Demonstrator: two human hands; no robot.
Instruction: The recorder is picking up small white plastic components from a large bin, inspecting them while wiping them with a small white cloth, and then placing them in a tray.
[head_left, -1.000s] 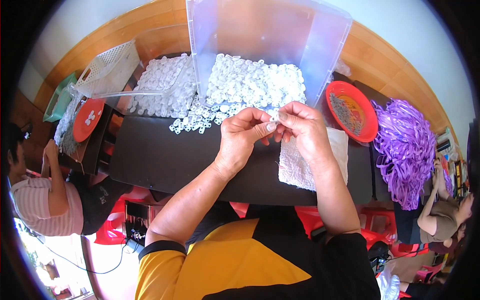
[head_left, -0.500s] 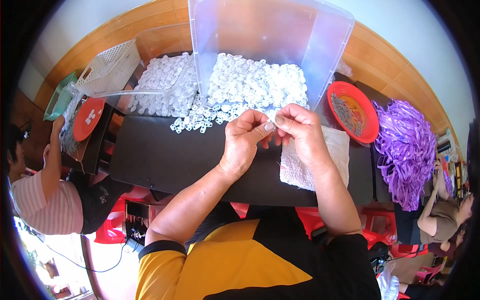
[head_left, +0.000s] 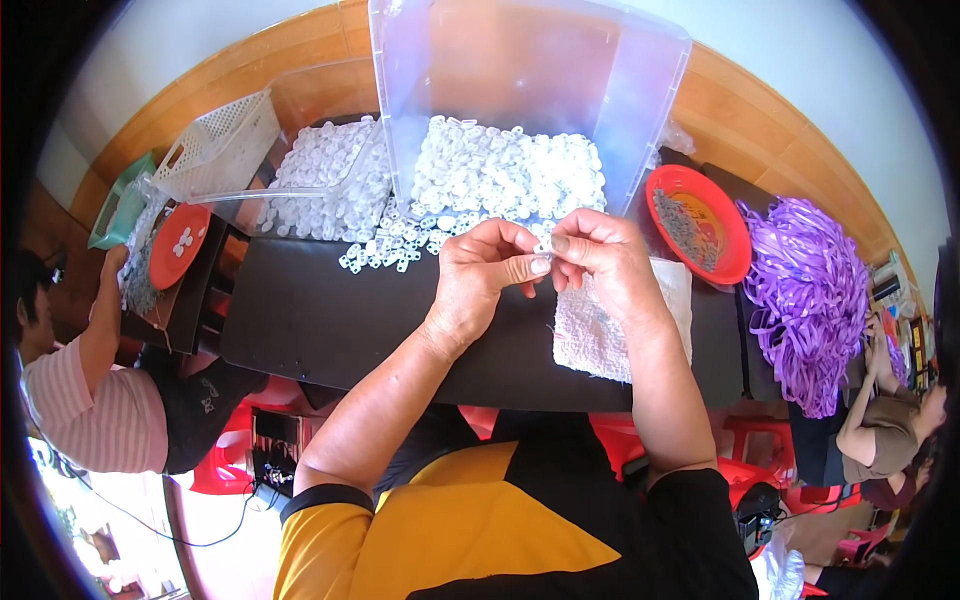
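Note:
My left hand (head_left: 485,275) and my right hand (head_left: 605,262) meet fingertip to fingertip above the black table (head_left: 330,320). Together they pinch a small white plastic piece (head_left: 543,246); it is too small to tell its shape. Just beyond the hands lies a heap of similar white plastic pieces (head_left: 500,175) spilling from a clear plastic bin (head_left: 530,70) tipped on its side. Under my right hand lies a white cloth (head_left: 600,340).
A red bowl (head_left: 700,220) of small grey parts stands right of the bin, with a bundle of purple ribbons (head_left: 800,300) beyond it. A second clear bin (head_left: 320,180) of white pieces, a white basket (head_left: 215,145) and a red plate (head_left: 178,243) sit left. One person (head_left: 100,400) works at left, another (head_left: 880,430) at right.
My hands have stayed together above the table, working the small piece with only slight finger shifts. The person at left has moved an arm toward the red plate.

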